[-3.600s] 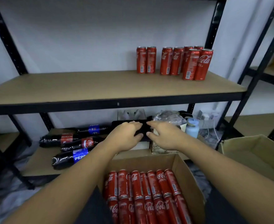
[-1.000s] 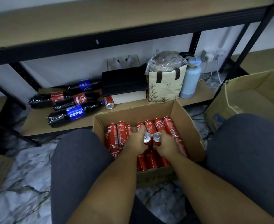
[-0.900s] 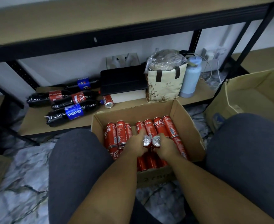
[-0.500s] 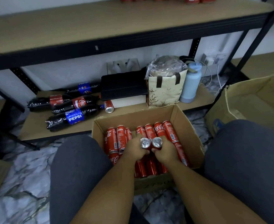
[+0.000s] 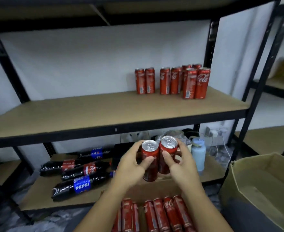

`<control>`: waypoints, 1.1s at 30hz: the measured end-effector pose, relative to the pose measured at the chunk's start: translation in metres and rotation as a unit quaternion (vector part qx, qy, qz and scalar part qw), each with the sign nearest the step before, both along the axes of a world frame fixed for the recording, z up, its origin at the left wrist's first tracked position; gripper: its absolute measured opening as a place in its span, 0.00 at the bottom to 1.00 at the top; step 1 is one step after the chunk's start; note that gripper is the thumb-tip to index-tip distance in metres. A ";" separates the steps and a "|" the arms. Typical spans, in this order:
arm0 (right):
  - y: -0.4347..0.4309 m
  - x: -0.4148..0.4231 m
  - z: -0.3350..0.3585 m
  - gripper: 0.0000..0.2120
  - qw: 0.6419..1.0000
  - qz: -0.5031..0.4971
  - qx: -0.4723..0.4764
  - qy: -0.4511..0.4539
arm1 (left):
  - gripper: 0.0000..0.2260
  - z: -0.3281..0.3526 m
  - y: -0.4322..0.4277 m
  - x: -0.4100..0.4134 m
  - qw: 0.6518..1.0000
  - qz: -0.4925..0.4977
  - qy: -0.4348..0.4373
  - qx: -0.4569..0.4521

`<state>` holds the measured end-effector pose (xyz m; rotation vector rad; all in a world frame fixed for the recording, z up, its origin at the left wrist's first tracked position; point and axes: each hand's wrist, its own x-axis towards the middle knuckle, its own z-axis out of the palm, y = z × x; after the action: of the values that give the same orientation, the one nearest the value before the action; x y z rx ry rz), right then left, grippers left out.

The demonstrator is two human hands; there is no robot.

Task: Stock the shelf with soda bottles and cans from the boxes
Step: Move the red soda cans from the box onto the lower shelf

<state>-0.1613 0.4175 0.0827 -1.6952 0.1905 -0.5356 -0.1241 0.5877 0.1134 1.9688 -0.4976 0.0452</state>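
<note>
Left hand [image 5: 131,166] grips the left can [image 5: 148,158], right hand [image 5: 181,163] grips the right can [image 5: 167,154]. Cans touch side by side, long axes roughly upright, tops tipped toward me. I hold both above the box [image 5: 154,188], below the shelf board [image 5: 104,111]. Stocked cans [image 5: 173,81] stand up and to the right, right hand nearer. My guess: lift up-forward and set both upright beside that group.
</note>
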 end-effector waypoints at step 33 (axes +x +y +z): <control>-0.082 0.224 0.105 0.26 0.961 -0.004 -0.268 0.074 | 0.17 0.073 -0.072 0.242 0.990 0.067 -0.079 0.101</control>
<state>0.0625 0.3357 0.1881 -2.2671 0.1687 -0.4942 0.1177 0.5156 0.1866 2.2059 -0.4865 0.2455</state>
